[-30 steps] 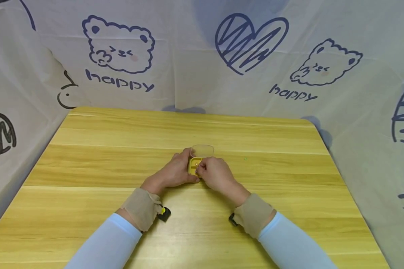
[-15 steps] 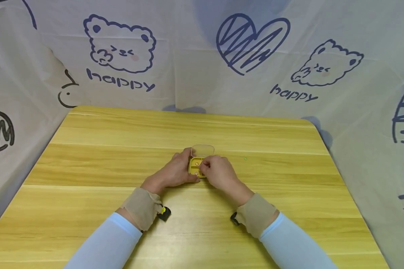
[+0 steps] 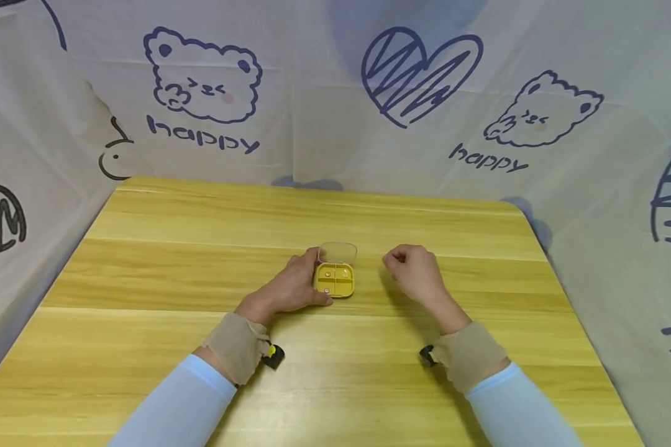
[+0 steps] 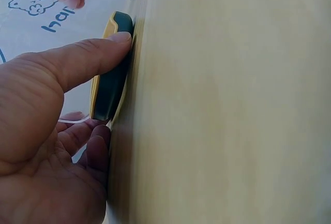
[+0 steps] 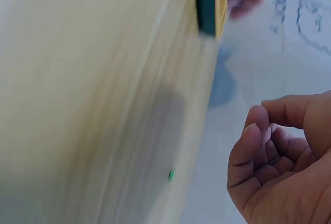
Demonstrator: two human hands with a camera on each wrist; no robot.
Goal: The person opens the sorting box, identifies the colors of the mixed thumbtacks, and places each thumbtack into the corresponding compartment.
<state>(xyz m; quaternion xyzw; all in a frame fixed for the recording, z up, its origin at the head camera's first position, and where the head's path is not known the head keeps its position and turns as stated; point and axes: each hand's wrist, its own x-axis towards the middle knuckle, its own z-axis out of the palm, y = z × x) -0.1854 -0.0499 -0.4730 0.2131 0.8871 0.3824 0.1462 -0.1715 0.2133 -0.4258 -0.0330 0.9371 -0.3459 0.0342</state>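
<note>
The right hand has drawn away from the yellow box, so work inside seems paused; its fingers curl to the thumb, nothing visible between. The left hand grips the box between both hands on the tabletop.

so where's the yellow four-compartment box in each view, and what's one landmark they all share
Head: the yellow four-compartment box is just below the picture's centre, compartments facing up.
Left wrist: left of centre, mostly in the upper half, seen edge-on by its dark green wall.
Right wrist: right of centre, cut off by the top edge.
Shared landmark: the left hand, at the box in all three.
</note>
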